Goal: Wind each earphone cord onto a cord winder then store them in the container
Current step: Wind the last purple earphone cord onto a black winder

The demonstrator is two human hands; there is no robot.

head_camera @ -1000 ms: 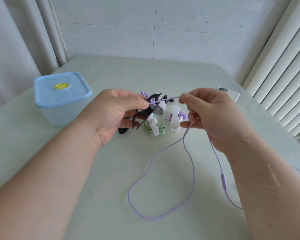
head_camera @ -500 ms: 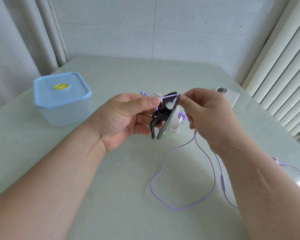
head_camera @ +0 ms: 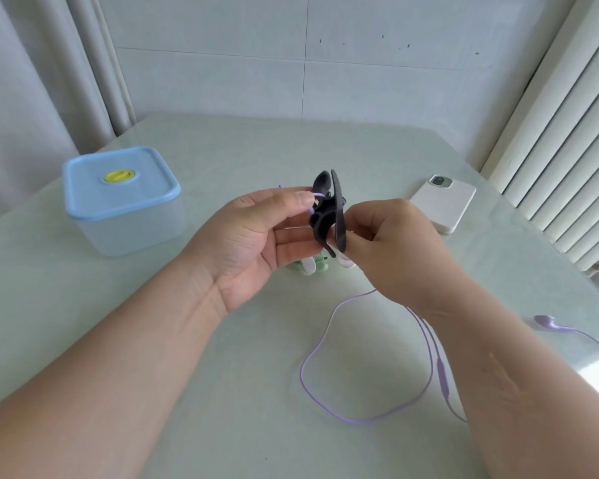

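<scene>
My left hand (head_camera: 256, 236) pinches the black cord winder (head_camera: 327, 212) between thumb and fingers, holding it upright above the table. The plug end of the purple earphone cord (head_camera: 363, 382) sits under my left thumb. My right hand (head_camera: 395, 247) grips the cord just right of the winder, fingers curled around it. The rest of the cord trails down in a loop on the table, with an earbud (head_camera: 545, 321) lying at the right. The container (head_camera: 121, 202), clear with a blue lid on, stands at the left.
A white phone (head_camera: 443, 205) lies face down at the back right. Behind my hands sit white winders with green and purple cords (head_camera: 312, 266). A curtain hangs at the left, white slats at the right.
The black winder has turned upright and risen in my left hand. My right hand moved down and round it with the cord, and the loop on the table has shrunk.
</scene>
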